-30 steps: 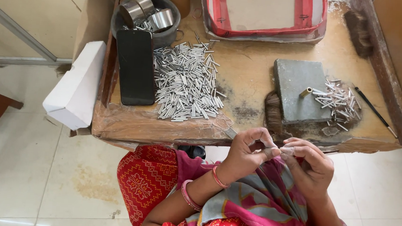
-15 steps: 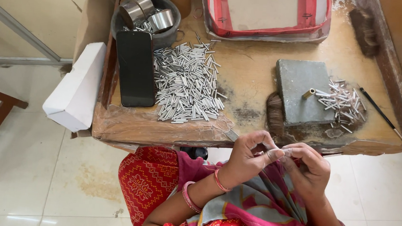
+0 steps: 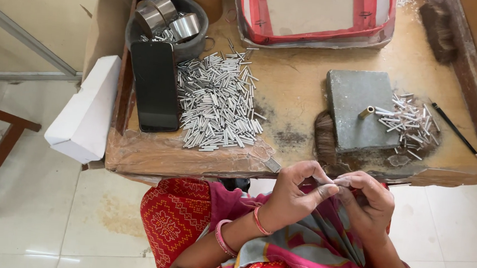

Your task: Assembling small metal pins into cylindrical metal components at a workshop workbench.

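My left hand (image 3: 297, 196) and my right hand (image 3: 367, 202) meet just below the front edge of the wooden work table (image 3: 303, 99), over my lap. Their fingertips pinch a small silver piece (image 3: 337, 182) between them; it is mostly hidden by the fingers. A large heap of short silver tubes (image 3: 217, 101) lies on the table to the left. A smaller heap of silver tubes (image 3: 409, 123) lies to the right of a grey stone block (image 3: 359, 109), on which a small brass piece (image 3: 367, 112) rests.
A black phone (image 3: 154, 85) lies left of the big heap. Behind it stands a dark bowl (image 3: 191, 48) with metal rings. A red-rimmed tray (image 3: 316, 15), a brush (image 3: 438, 28), a thin black tool (image 3: 458, 133) and a white box (image 3: 84, 110) surround the work area.
Both hands stay together at the table's front edge, with only slight finger shifts around the small piece. The view has drifted a little.
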